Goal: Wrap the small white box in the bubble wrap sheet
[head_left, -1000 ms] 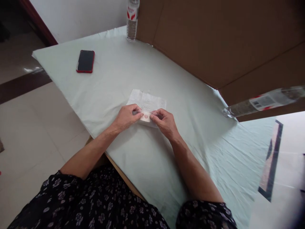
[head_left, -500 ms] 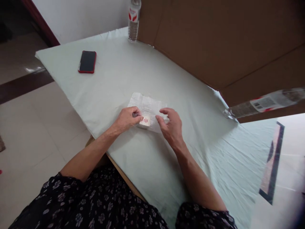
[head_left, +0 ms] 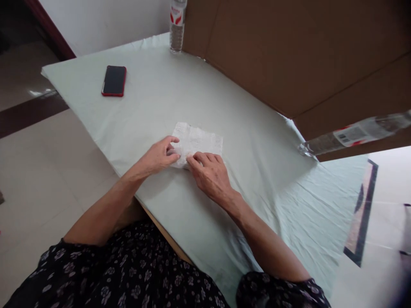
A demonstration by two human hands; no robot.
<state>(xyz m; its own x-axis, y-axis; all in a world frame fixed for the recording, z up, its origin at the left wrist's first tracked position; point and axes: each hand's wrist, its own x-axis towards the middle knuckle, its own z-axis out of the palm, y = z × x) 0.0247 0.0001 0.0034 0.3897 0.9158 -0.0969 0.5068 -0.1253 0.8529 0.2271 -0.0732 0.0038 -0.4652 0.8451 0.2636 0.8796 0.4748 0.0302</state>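
Observation:
A white crinkled paper tissue (head_left: 201,139) lies folded on the pale green tablecloth (head_left: 154,102). My left hand (head_left: 156,156) rests at the tissue's left edge and pinches that edge between thumb and forefinger. My right hand (head_left: 210,172) lies flat on the tissue's near edge, fingers stretched out together and pressing down. The small white piece with a red mark seen earlier is hidden under the tissue and my fingers.
A phone in a red case (head_left: 114,80) lies at the far left of the table. A water bottle (head_left: 177,25) stands at the back beside a large brown cardboard sheet (head_left: 289,55). Another clear bottle (head_left: 353,134) lies at the right. Tiled floor lies to the left.
The small red-marked piece was held between both hands, then my right hand lifted away. Now the tissue covers the piece and my right hand lies flat on it.

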